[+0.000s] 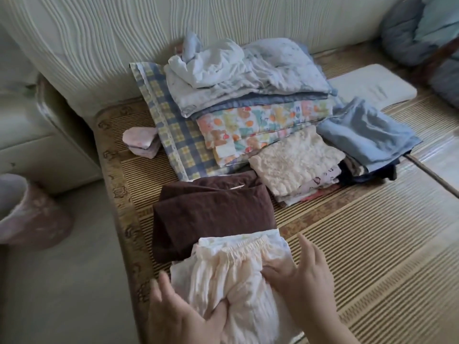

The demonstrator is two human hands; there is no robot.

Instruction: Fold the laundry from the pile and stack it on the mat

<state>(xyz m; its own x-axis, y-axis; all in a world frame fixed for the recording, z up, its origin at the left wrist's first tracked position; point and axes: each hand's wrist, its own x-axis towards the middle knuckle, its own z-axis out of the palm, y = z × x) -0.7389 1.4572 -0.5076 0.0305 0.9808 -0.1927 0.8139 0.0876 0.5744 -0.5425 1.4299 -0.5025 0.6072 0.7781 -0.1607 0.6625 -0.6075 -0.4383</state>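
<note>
A pale cream-pink garment point(236, 274) with an elastic waistband lies on the woven mat point(372, 244) at the near edge. My left hand point(183, 316) holds its left part, thumb pushed into a crease and fingers round the left edge. My right hand point(303, 276) rests flat on its right side with the fingers spread. Just behind it sits a folded brown piece point(211, 214). Further back are folded stacks: a checked cloth point(173, 135), a bear-print piece point(260, 120), a cream textured piece point(293, 160) and a blue one point(367, 135). A crumpled white item point(211, 63) tops the tallest stack.
A small folded pink item point(141, 142) lies left of the stacks. A white pad point(372, 88) sits behind on the right, with blue cushions point(422, 33) in the far corner. The ribbed backrest point(99, 45) rises behind. A pink object point(27, 214) stands off the mat, left.
</note>
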